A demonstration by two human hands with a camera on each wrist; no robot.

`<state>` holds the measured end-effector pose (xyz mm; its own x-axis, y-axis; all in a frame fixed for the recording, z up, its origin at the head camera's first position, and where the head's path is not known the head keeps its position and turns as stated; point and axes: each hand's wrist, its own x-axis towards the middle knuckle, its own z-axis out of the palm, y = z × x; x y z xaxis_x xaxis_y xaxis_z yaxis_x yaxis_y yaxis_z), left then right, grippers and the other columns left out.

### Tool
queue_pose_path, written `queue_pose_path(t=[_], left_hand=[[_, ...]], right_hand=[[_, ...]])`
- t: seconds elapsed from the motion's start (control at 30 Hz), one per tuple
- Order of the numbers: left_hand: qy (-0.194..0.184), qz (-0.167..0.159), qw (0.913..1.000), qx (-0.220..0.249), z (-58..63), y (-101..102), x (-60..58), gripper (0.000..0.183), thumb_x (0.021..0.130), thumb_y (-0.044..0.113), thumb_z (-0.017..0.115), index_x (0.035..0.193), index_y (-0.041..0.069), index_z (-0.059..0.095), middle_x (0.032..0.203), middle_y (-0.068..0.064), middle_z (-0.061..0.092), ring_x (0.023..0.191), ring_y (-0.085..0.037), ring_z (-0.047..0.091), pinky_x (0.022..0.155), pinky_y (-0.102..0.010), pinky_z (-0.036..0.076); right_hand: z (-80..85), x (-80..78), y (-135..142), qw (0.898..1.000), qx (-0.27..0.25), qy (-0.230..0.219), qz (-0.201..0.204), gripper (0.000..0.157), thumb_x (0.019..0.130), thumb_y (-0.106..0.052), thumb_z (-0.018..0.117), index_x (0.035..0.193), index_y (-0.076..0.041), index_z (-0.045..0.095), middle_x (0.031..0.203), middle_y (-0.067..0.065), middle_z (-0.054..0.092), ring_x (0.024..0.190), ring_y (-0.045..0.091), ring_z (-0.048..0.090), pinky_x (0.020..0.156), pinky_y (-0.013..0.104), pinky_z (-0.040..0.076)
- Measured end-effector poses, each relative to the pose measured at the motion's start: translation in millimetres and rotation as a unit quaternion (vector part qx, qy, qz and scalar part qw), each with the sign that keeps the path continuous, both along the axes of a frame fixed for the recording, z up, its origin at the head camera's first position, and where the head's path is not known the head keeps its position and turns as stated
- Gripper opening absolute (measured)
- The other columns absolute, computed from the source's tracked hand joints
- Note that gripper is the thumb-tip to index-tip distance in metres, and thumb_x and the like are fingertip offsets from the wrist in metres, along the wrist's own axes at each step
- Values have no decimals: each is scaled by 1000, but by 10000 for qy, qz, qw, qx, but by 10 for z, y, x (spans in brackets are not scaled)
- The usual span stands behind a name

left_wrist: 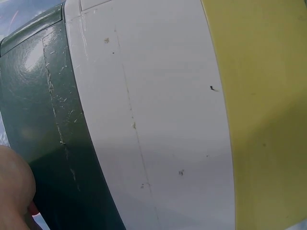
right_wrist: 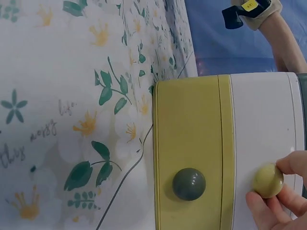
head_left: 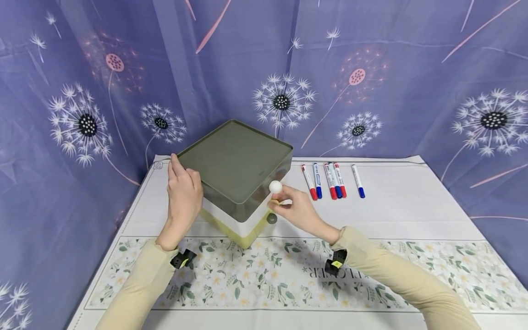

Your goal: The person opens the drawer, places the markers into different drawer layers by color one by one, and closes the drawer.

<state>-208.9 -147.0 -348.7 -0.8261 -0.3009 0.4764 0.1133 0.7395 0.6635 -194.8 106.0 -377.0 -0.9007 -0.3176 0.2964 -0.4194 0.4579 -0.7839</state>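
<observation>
A three-tier drawer box (head_left: 235, 165) stands cornerwise on the table, with a dark green top tier, a white middle and a yellow-green bottom. Each tier's front has a round knob: a white knob (head_left: 275, 187), a yellow knob (right_wrist: 268, 180) and a dark green knob (right_wrist: 188, 184). My right hand (head_left: 299, 211) pinches the yellow knob on the white middle drawer between thumb and fingers. Against the box's left side and upper edge rests my left hand (head_left: 184, 195), fingers extended. The left wrist view is filled by the box's side, with a bit of that hand at its edge.
Several red and blue capped markers (head_left: 331, 180) lie behind and right of the box, with one blue-capped marker (head_left: 358, 181) apart. A flower-printed cloth (head_left: 371, 293) covers the table. Behind hangs a blue dandelion curtain (head_left: 231, 78).
</observation>
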Motion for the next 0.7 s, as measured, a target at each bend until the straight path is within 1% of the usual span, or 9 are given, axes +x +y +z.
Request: queue_pose_path(t=[0.13, 0.23, 0.27, 0.47, 0.7], left_hand=[[-96, -5, 9999, 47, 5, 13, -1, 56, 94, 18, 24, 141, -11, 16, 141, -35, 26, 101, -54, 51, 83, -56, 44], [-172, -33, 9998, 76, -2, 15, 7, 56, 94, 19, 22, 142, -10, 15, 141, -35, 25, 99, -53, 53, 82, -55, 45], [-190, -43, 9998, 78, -4, 14, 12, 57, 94, 19, 22, 142, -10, 14, 141, -35, 24, 99, -53, 53, 82, -55, 45], [-205, -9, 9997, 99, -9, -6, 38, 56, 95, 20, 22, 143, -9, 14, 141, -35, 24, 99, -54, 52, 85, -56, 43], [-111, -56, 9999, 105, -16, 1, 12, 56, 95, 20, 23, 142, -10, 15, 140, -36, 25, 100, -56, 50, 85, -57, 43]], right_hand=[[-145, -79, 30, 9998, -44, -162, -64, 23, 76, -3, 69, 97, 2, 61, 89, 17, 67, 88, 28, 65, 72, 28, 54], [-265, -135, 59, 9997, -88, -210, -75, 26, 76, -7, 71, 99, 0, 62, 91, 15, 67, 88, 27, 66, 72, 26, 54], [-282, -139, 64, 9997, -104, -214, -80, 26, 76, -8, 71, 99, -2, 62, 91, 14, 67, 88, 26, 66, 71, 26, 54], [-324, -151, 58, 9998, -150, -152, -15, 24, 76, -15, 72, 98, -11, 62, 91, 6, 68, 87, 18, 66, 71, 21, 53], [-316, -149, 66, 9999, -53, -47, -82, 21, 77, -14, 70, 96, -13, 60, 89, 3, 67, 85, 15, 66, 69, 18, 52]])
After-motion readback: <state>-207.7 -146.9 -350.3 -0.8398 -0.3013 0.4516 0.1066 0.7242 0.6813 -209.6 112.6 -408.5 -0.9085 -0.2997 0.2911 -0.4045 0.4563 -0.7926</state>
